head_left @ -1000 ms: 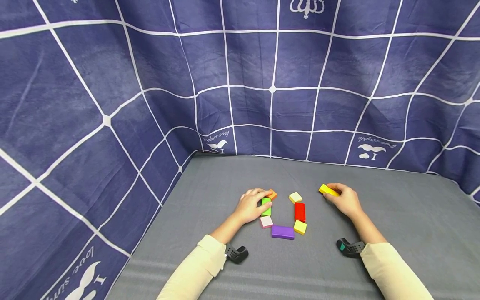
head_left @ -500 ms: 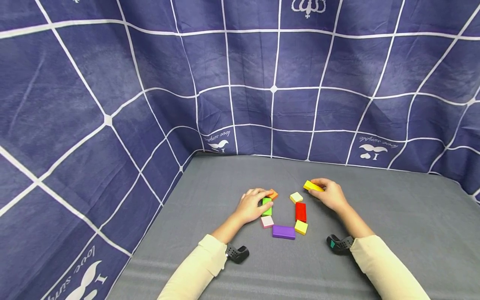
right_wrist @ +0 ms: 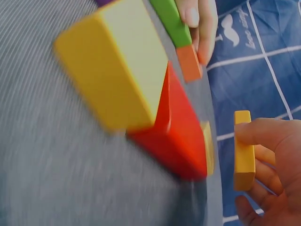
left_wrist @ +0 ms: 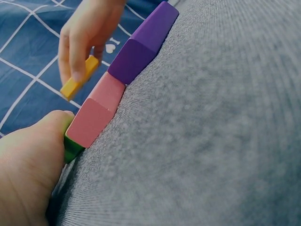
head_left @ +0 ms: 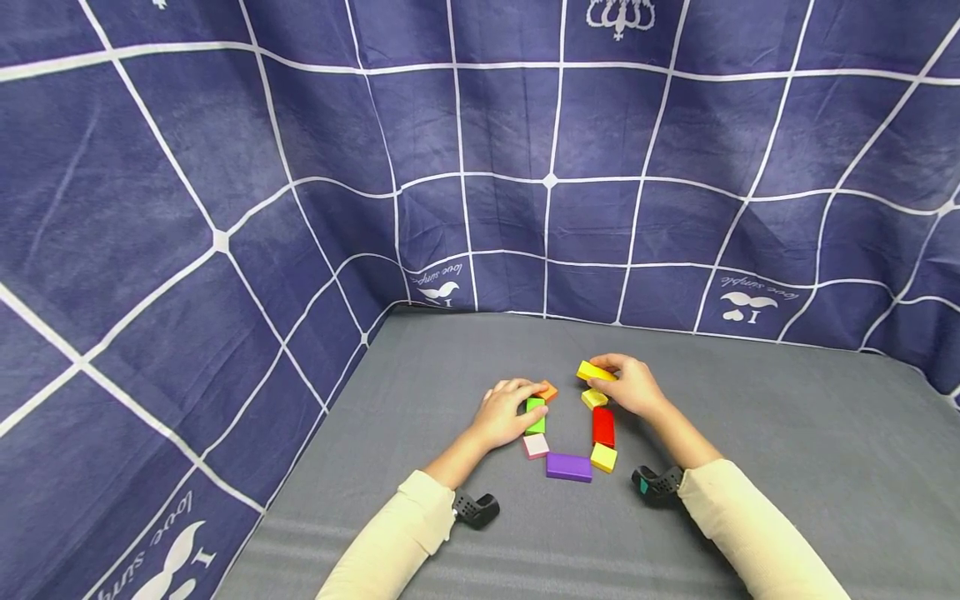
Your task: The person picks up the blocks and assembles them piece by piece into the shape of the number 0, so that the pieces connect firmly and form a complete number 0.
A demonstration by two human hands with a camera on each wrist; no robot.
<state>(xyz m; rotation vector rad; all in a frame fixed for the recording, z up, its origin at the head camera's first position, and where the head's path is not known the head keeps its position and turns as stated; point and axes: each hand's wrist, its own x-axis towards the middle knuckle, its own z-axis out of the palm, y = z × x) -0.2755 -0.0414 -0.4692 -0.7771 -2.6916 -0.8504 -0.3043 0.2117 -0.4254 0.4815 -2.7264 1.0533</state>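
In the head view, my right hand [head_left: 632, 387] pinches a yellow rectangular block [head_left: 592, 371] between thumb and fingers. It is held above the table, just beyond a small pale yellow block [head_left: 594, 399]; the right wrist view shows this grip on the yellow block [right_wrist: 244, 150] closely. My left hand [head_left: 504, 415] rests at the left side, its thumb touching a green block [head_left: 536, 421] and a fingertip touching an orange block [head_left: 550, 392]. Nearer me lie a pink block [head_left: 536, 447], a purple block [head_left: 568, 467], a yellow block [head_left: 603, 457] and a red block [head_left: 603, 427].
The blocks on the grey tabletop [head_left: 420, 358] form a U-like outline with a gap on the far side. A blue cloth [head_left: 495, 208] with white lines hangs behind and to the left. Black wrist devices sit at both cuffs, the left one [head_left: 477, 509] near the tabletop.
My right hand has carried the yellow rectangular block leftward, from right of the outline to just behind the pale yellow block. The left hand has stayed in place.
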